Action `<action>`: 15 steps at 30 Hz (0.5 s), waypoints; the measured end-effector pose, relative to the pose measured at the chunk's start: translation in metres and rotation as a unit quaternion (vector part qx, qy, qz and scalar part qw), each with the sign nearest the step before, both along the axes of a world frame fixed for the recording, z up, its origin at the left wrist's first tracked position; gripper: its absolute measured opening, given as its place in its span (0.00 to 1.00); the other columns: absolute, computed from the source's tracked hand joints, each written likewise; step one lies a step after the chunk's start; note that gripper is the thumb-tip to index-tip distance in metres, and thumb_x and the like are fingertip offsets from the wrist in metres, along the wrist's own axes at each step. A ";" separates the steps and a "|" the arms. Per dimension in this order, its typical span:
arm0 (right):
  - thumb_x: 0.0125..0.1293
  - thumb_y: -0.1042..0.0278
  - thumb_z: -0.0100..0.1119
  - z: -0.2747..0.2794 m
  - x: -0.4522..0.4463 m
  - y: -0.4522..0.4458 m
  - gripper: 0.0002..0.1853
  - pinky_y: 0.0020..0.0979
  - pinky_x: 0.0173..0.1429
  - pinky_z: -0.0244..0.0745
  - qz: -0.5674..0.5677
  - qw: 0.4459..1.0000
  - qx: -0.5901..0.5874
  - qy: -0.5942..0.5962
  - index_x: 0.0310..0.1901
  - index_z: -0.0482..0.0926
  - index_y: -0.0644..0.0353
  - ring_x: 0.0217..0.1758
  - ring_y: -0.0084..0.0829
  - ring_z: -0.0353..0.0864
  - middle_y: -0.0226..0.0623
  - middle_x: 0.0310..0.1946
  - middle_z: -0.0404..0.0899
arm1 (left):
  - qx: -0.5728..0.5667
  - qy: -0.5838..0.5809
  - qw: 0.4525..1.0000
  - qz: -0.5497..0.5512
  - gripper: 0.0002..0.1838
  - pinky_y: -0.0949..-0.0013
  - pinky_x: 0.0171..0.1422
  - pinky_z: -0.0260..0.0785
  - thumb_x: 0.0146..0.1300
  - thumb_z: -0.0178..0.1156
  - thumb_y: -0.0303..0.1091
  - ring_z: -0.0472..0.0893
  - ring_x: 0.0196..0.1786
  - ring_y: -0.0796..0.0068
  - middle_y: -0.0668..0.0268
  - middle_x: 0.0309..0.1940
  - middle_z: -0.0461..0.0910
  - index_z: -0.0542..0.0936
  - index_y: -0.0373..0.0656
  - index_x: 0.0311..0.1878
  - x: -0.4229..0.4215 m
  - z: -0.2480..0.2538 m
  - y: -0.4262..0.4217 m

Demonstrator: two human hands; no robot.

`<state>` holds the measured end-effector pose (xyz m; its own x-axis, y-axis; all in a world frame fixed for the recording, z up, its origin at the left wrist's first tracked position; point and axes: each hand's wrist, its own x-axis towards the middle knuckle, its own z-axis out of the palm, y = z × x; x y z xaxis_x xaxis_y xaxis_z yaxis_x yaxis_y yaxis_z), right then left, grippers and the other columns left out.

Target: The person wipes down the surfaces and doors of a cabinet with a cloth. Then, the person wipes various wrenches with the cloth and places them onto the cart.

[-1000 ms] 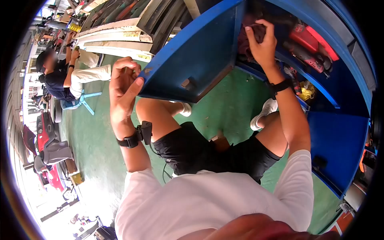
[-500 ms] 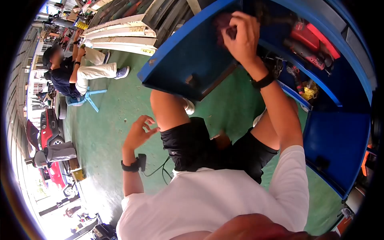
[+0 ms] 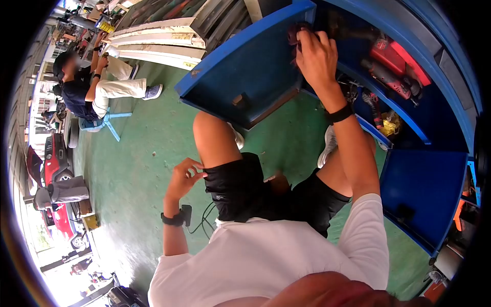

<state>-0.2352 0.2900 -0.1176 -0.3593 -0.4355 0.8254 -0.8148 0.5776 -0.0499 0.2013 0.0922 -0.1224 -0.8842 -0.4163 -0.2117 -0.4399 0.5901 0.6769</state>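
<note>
I've got the right hand [image 3: 317, 53] clutching a dark red cloth [image 3: 293, 31], fingers bunched around it, right at the hinge side of the blue left door [image 3: 245, 66]. So the cloth is up at the fingertips of that hand and well apart from the left hand [image 3: 182, 179], which hangs down by the left knee with its fingers loosely bent and nothing in them that I can see, just beside the hem of the black shorts [image 3: 230, 179]. From my end the cloth is mostly covered by the fingers, so I can't really tell whether it's pressed on the door or only near it. As for storage, the blue cabinet [image 3: 447, 115] has both doors swung out, the right door [image 3: 424, 189] sitting beyond the right forearm. Its upper shelf has a red case [image 3: 384, 52] with a red and grey power tool [image 3: 387, 77] lying next to it. Under that shelf's blue front edge I can see another red and black tool [image 3: 372, 107] with a crumpled yellow bundle [image 3: 391, 124] right beside it. Green floor [image 3: 148, 169] below, and a co-worker [image 3: 79, 100] sits on a light blue stool [image 3: 108, 125] off to the left.
</note>
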 end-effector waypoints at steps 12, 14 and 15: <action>0.52 0.76 0.67 -0.007 0.015 -0.013 0.17 0.42 0.49 0.71 0.005 0.999 -0.035 -0.013 0.44 0.76 0.54 0.51 0.40 0.78 0.38 0.55 0.84 | -0.138 0.039 0.988 -0.051 0.09 0.67 0.31 0.73 0.53 0.73 0.28 0.81 0.28 0.67 0.66 0.40 0.83 0.82 0.41 0.36 -0.002 0.004 0.011; 0.52 0.76 0.67 -0.017 0.015 -0.008 0.17 0.42 0.49 0.72 0.003 1.000 -0.010 -0.029 0.44 0.76 0.54 0.51 0.40 0.78 0.39 0.55 0.84 | -0.152 0.056 0.986 -0.043 0.08 0.68 0.31 0.73 0.53 0.72 0.25 0.81 0.27 0.67 0.65 0.40 0.83 0.82 0.41 0.35 -0.004 -0.002 0.010; 0.52 0.77 0.67 -0.015 0.015 -0.006 0.17 0.42 0.48 0.72 0.004 0.999 0.013 -0.045 0.44 0.76 0.54 0.51 0.40 0.78 0.40 0.55 0.83 | -0.168 0.073 0.982 -0.033 0.08 0.69 0.30 0.73 0.53 0.70 0.23 0.81 0.27 0.67 0.65 0.40 0.83 0.81 0.40 0.35 -0.006 -0.004 0.009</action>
<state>-0.2205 0.2838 -0.1331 -0.4281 -0.4592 0.7784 -0.8120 0.5735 -0.1082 0.1957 0.1013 -0.1268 -0.9221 -0.3823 0.0601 -0.3059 0.8151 0.4920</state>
